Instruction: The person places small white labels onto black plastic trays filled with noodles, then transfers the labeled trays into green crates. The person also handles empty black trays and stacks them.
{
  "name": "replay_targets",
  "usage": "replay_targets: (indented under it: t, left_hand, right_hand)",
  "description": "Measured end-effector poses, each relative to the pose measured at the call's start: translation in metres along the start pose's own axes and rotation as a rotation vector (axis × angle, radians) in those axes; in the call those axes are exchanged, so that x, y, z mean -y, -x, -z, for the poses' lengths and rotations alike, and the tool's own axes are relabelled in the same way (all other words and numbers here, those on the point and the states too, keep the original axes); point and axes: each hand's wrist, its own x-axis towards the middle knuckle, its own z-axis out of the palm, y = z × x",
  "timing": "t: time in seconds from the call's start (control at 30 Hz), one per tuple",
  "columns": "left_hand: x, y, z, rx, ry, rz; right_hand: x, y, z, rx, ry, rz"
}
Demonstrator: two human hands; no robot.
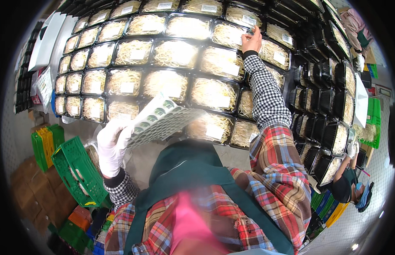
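My left hand (112,148), in a white glove, grips a sheet of round green stickers (159,119) by its left end. The sheet is bent and hangs over the near packs. My right hand (252,40), bare, reaches to the far right part of the rows, its fingertips at the edge of a film-covered pack of bean sprouts (227,33). Whether a sticker is between those fingertips I cannot tell. Rows of black trays of bean sprouts (213,95) cover the table, most bearing a white label. Glare hides some labels.
Stacked black trays of sprouts (331,137) stand at the right. A green plastic crate (79,172) is at the lower left, near cardboard boxes (41,194). A white box (47,41) lies at the far left. Co-workers (345,183) are at the right edge.
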Motion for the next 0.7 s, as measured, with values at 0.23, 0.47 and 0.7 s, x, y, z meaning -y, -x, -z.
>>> replay_targets:
  t: [0.23, 0.47, 0.7]
  left_hand:
    - [0.007, 0.017, 0.014, -0.018, 0.062, 0.064]
    - [0.007, 0.016, 0.009, -0.005, 0.099, 0.008]
    - [-0.001, 0.014, 0.008, 0.081, 0.020, -0.100]
  right_hand:
    - [-0.005, 0.009, 0.023, -0.059, 0.279, 0.049]
    - [0.024, 0.118, 0.044, 0.072, -0.001, -0.211]
    - [0.030, 0.125, 0.059, -0.073, 0.458, 0.066]
